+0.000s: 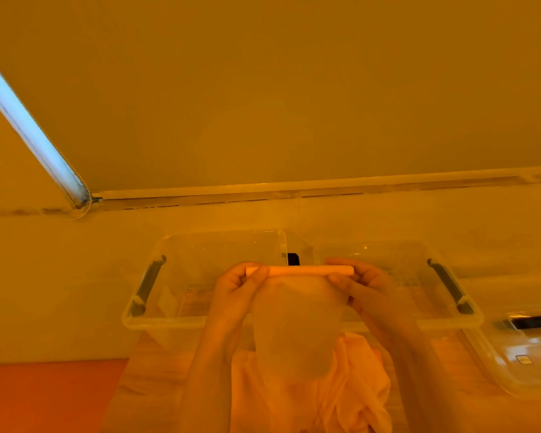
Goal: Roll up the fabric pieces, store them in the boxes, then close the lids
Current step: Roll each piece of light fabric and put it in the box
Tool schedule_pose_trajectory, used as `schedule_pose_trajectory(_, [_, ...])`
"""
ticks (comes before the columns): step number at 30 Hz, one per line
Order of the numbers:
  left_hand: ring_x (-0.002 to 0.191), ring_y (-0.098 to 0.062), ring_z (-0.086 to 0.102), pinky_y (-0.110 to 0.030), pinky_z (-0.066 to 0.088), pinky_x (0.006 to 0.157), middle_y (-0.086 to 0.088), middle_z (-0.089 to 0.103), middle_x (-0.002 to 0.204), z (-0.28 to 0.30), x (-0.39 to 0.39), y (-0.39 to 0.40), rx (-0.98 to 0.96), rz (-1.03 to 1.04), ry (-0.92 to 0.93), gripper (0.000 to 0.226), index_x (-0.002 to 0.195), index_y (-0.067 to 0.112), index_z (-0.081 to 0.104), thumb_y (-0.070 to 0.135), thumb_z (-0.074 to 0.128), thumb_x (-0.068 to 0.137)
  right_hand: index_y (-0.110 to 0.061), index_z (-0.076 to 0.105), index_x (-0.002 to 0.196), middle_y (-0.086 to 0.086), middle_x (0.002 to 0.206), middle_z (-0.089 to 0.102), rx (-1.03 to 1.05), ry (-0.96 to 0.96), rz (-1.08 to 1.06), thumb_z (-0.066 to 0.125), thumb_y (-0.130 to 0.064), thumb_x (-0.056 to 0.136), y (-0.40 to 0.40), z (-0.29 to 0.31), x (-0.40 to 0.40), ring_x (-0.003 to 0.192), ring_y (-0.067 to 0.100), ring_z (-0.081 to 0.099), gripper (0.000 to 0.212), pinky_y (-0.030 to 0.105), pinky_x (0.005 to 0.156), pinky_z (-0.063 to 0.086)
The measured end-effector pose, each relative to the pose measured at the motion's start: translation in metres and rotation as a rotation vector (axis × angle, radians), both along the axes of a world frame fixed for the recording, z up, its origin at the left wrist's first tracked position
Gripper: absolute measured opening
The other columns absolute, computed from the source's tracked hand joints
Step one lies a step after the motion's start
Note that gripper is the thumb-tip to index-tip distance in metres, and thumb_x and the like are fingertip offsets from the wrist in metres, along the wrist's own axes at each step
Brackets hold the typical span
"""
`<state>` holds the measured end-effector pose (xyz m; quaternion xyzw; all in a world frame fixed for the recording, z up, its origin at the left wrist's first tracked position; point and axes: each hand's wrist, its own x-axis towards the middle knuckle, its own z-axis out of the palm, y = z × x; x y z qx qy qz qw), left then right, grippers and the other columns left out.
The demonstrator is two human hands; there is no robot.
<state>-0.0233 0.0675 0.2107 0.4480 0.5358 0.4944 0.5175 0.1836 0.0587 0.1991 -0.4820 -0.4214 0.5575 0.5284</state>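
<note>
Crumpled soft cloth (350,379) lies heaped at the near edge of the counter (60,292), folded over itself in loose ridges; from it a thin, semi-sheer fabric piece (297,323) rises as a smooth tapering sheet, its top edge wound into a tight, narrow roll (300,270) held level between the two hands; the left hand (238,285) pinches the roll's left end, thumb laid over the top and fingers curled beneath; the right hand (361,284) pinches the right end in the same grip, thumb on the near side, fingers wrapped behind; both forearms reach forward from the bottom of the view, either side of the hanging sheet; the roll hangs above the gap where two boxes meet, not yet inside either.

Behind and below the hands, a left box (156,307) of clear hard plastic stands open, rectangular with rounded corners and a dark latch handle on its left rim; a right box (450,320) of the same make stands just beside it, also open, with a matching dark handle on its right rim; a small black clip (293,259) shows between them; a clear lid (519,357) with a dark handle lies flat on the counter at the right; beyond, a plain wall meets the counter along a pale strip.
</note>
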Motion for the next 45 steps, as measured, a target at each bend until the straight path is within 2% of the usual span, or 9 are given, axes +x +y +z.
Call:
schedule_pose_trajectory(6, [0.065,-0.015,0.063,-0.030,0.050,0.058,0.000,0.068,0.072,0.002,-0.001,0.000,0.028,-0.011,0.004,0.010,0.085,0.022,0.067,0.020,0.060,0.091,-0.023,0.069,0.096,0.003,0.091,0.068,0.015,0.001,0.042,0.059,-0.030,0.082,-0.001,-0.001,-0.004,0.075,0.016,0.068,0.019,0.031,0.056,0.055])
schedule_pose_trajectory(10, [0.066,-0.015,0.065,-0.030,0.052,0.058,0.000,0.070,0.076,0.003,-0.002,-0.001,0.016,-0.018,-0.017,0.010,0.090,0.024,0.068,0.020,0.059,0.091,-0.024,0.074,0.094,0.012,0.107,0.066,0.007,0.055,0.010,0.065,-0.047,0.077,0.000,-0.002,-0.003,0.090,0.033,0.063,0.030,0.061,0.080,0.050])
schedule_pose_trajectory(15, [0.065,-0.010,0.066,-0.028,0.052,0.056,0.006,0.070,0.075,0.006,0.000,-0.003,-0.003,-0.022,-0.043,0.012,0.085,0.027,0.070,0.020,0.061,0.090,-0.013,0.075,0.088,0.009,0.098,0.073,-0.016,0.171,0.003,0.053,-0.033,0.082,0.000,-0.001,-0.002,0.084,0.022,0.070,0.030,0.036,0.064,0.059])
schedule_pose_trajectory(20, [0.060,-0.009,0.065,-0.024,0.050,0.051,0.003,0.069,0.073,0.008,0.002,-0.004,-0.016,-0.009,-0.018,0.003,0.086,0.020,0.068,0.020,0.065,0.086,-0.017,0.075,0.091,0.004,0.096,0.074,-0.002,0.092,0.037,0.056,-0.015,0.087,-0.003,-0.001,0.003,0.082,0.019,0.071,0.020,0.029,0.061,0.057])
schedule_pose_trajectory(23, [0.072,-0.017,0.066,-0.028,0.050,0.057,-0.002,0.070,0.085,0.007,0.001,-0.003,-0.041,-0.014,-0.012,0.007,0.088,0.023,0.070,0.020,0.065,0.086,-0.014,0.071,0.098,0.004,0.089,0.075,-0.020,0.048,0.054,0.055,-0.006,0.091,-0.003,0.001,0.006,0.078,0.018,0.071,0.020,0.026,0.061,0.057])
schedule_pose_trajectory(29, [0.075,-0.016,0.067,-0.025,0.049,0.058,-0.002,0.071,0.084,0.005,0.000,-0.001,-0.041,-0.048,0.084,0.006,0.087,0.025,0.071,0.023,0.066,0.086,-0.009,0.072,0.101,0.012,0.098,0.074,-0.023,-0.055,0.070,0.058,-0.010,0.089,-0.004,0.000,0.008,0.089,0.026,0.071,0.018,0.032,0.071,0.059])
schedule_pose_trajectory(34, [0.072,-0.015,0.066,-0.023,0.049,0.056,-0.005,0.071,0.086,0.004,-0.002,-0.003,-0.031,-0.090,0.031,0.008,0.089,0.023,0.071,0.018,0.066,0.086,-0.013,0.074,0.095,0.013,0.098,0.071,-0.062,0.006,0.052,0.062,-0.030,0.077,-0.005,0.002,0.004,0.085,0.025,0.069,0.029,0.032,0.066,0.057])
schedule_pose_trajectory(41, [0.074,-0.018,0.066,-0.025,0.051,0.056,-0.008,0.069,0.090,0.003,-0.002,-0.003,-0.022,-0.099,-0.018,0.016,0.091,0.026,0.069,0.012,0.065,0.085,-0.016,0.077,0.084,0.029,0.091,0.064,-0.070,-0.075,0.092,0.063,-0.036,0.076,-0.006,-0.001,0.002,0.084,0.036,0.061,0.026,0.051,0.081,0.050])
schedule_pose_trajectory(45, [0.073,-0.015,0.068,-0.022,0.051,0.056,-0.006,0.070,0.088,0.005,-0.001,-0.003,-0.027,-0.061,0.002,0.018,0.099,0.020,0.065,0.014,0.069,0.082,-0.020,0.078,0.087,0.019,0.092,0.071,-0.063,-0.076,0.025,0.069,-0.031,0.069,-0.006,0.001,0.002,0.088,0.036,0.066,0.023,0.056,0.085,0.051])
